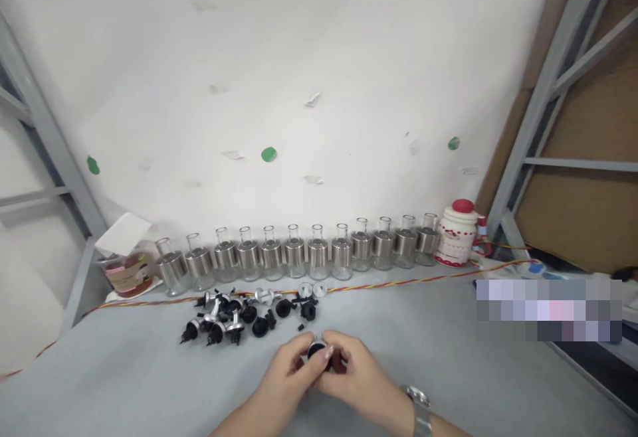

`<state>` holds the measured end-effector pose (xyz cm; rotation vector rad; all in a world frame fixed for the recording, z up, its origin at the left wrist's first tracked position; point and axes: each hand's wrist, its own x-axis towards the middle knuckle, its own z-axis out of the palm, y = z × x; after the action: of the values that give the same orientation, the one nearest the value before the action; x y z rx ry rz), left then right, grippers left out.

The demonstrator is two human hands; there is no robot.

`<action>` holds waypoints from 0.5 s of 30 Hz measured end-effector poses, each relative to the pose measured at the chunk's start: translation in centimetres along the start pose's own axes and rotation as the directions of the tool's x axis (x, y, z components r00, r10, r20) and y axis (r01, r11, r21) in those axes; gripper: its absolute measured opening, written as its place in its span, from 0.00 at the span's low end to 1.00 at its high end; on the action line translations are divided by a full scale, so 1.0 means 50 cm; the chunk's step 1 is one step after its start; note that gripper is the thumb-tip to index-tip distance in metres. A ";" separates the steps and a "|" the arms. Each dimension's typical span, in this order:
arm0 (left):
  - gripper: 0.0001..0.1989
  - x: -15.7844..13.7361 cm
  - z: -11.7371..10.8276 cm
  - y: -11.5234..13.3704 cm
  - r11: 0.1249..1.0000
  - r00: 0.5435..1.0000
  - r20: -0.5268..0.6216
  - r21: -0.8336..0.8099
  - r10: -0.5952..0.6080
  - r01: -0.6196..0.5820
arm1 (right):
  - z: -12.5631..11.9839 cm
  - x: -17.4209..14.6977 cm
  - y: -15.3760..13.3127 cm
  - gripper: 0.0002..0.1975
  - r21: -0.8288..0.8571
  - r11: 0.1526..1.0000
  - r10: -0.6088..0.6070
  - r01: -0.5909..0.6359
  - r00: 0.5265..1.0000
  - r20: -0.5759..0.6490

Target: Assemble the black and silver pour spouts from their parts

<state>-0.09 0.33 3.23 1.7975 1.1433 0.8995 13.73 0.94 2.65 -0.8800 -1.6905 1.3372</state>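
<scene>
A round black-and-silver bottle top (316, 349) is held between both hands near the front middle of the table. My left hand (288, 372) has its fingers closed on the left side, with the thumb lying across the top's black face. My right hand (355, 374) pinches the same piece from the right, and part of it is hidden behind the fingers. Just beyond the hands, to the left, lies a loose pile of similar black and silver tops (248, 313). Two clear round discs (319, 289) lie at the pile's back right.
Along the wall stands a row of several glass bottles (294, 251) with steel sleeves. A labelled jar (130, 276) is at the left end, a white canister (455, 238) with a red lid at the right. A twisted red-yellow wire (389, 285) runs across the grey table (409, 331).
</scene>
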 end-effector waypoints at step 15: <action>0.19 0.000 -0.009 -0.003 0.999 0.991 -0.132 0.053 -0.002 0.009 | -0.007 -0.013 -0.015 0.11 -0.482 0.873 -0.092 0.069 0.996 -0.024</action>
<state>-0.53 0.48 3.29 1.7989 1.2661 1.0057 14.32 0.35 3.34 -1.0928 -2.0401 0.8366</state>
